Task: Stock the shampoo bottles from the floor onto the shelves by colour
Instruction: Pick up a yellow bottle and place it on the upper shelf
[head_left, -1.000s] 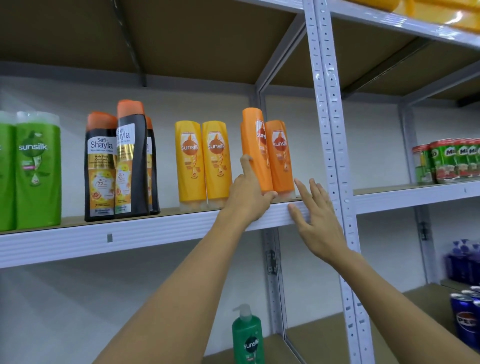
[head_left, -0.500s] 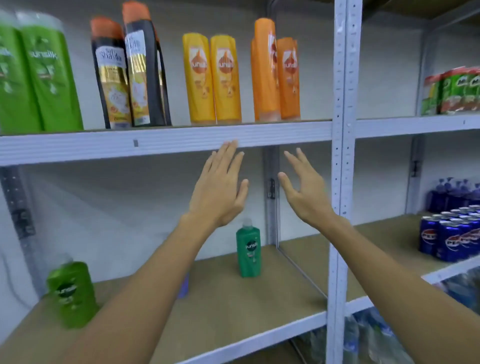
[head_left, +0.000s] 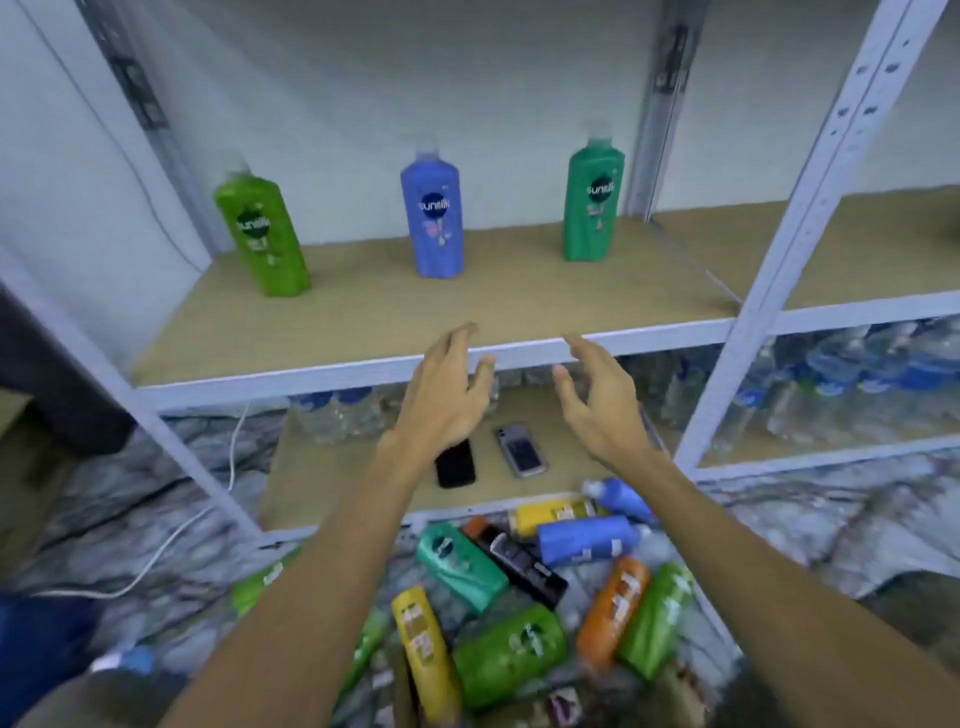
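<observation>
Your left hand and right hand hang empty with fingers loosely spread, just in front of the shelf, between placements. Left to right on the shelf stand light green, blue and dark green smooth plastic bottles. Next, reach below the shelf into the floor pile, glossy rounded bottles lying jumbled, and grab one.

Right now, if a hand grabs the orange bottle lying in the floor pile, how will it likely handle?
The orange bottle looks like rigid plastic, so probably firm to grip. Its glossy surface may be slippery. It leans against a green bottle, which might shift when it lifts.
</observation>
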